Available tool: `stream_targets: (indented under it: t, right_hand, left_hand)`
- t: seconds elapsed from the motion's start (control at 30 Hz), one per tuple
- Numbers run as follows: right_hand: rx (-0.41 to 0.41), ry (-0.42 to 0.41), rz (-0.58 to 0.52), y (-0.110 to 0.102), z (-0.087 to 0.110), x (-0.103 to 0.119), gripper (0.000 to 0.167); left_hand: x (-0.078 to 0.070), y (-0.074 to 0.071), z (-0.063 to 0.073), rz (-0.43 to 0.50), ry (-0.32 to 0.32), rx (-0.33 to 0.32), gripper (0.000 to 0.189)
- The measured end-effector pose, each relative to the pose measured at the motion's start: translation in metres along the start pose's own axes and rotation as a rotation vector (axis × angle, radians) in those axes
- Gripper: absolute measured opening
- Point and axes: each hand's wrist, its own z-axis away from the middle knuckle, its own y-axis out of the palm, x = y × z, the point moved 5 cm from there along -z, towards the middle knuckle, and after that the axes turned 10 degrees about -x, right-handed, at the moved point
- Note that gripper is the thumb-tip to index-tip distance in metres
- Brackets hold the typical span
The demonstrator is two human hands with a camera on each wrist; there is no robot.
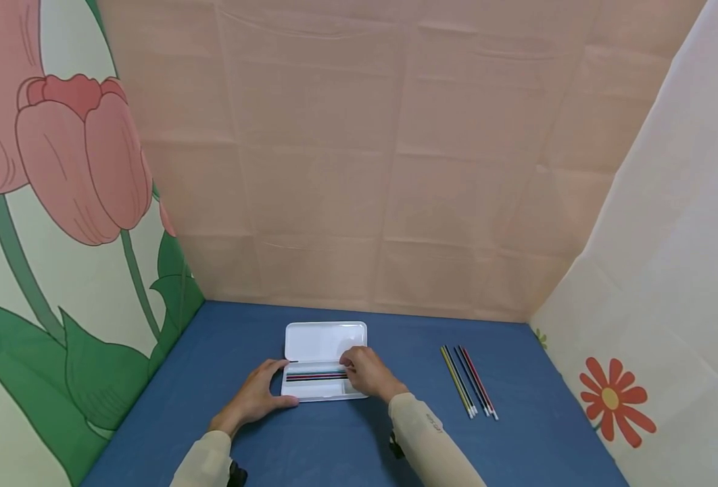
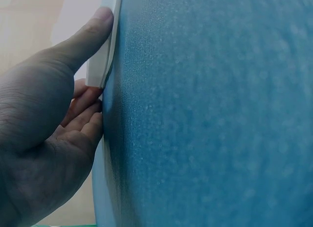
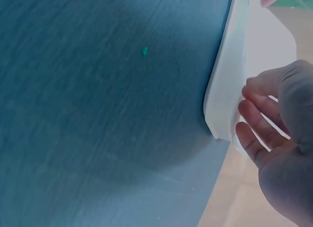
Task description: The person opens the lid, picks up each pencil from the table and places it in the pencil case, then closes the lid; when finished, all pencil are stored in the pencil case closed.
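Note:
A white hinged pencil case (image 1: pixel 325 341) stands with its lid laid back, and several dark and teal pencils (image 1: pixel 316 377) lie lengthwise in its tray. My left hand (image 1: pixel 254 398) holds the left end of the case, thumb at the front corner and fingers toward the hinge side. The left wrist view shows that thumb (image 2: pixel 100 26) against the white wall. Over the right part of the tray, my right hand (image 1: pixel 368 373) pinches a pencil's right end between thumb and index finger; the fingers hide that end. In the right wrist view, the other fingers (image 3: pixel 257 126) curl loosely beside the rim.
Several loose pencils (image 1: pixel 468 382), yellow, dark and red, lie on the blue table (image 1: pixel 334 446) to the right of the case. A beige cloth wall (image 1: pixel 395 169) rises behind, with a tulip-printed panel (image 1: pixel 85 162) left and a white flowered panel (image 1: pixel 669 237) right.

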Motion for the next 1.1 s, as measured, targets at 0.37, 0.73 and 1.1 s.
stream_targets:
  t: [0.37, 0.73, 1.1]
  right_hand:
    - [-0.072, -0.043, -0.008, -0.029, 0.023, -0.007, 0.022]
    - [-0.133, 0.019, 0.002, -0.056, 0.070, -0.038, 0.029]
    - [-0.162, 0.170, 0.038, -0.089, 0.119, -0.084, 0.030]
  left_hand:
    - [-0.002, 0.000, 0.000, -0.003, -0.002, 0.016, 0.097]
    - [-0.002, 0.001, 0.000, -0.003, -0.015, 0.015, 0.098]
    - [-0.001, 0.001, 0.000, -0.014, -0.021, 0.014, 0.098]
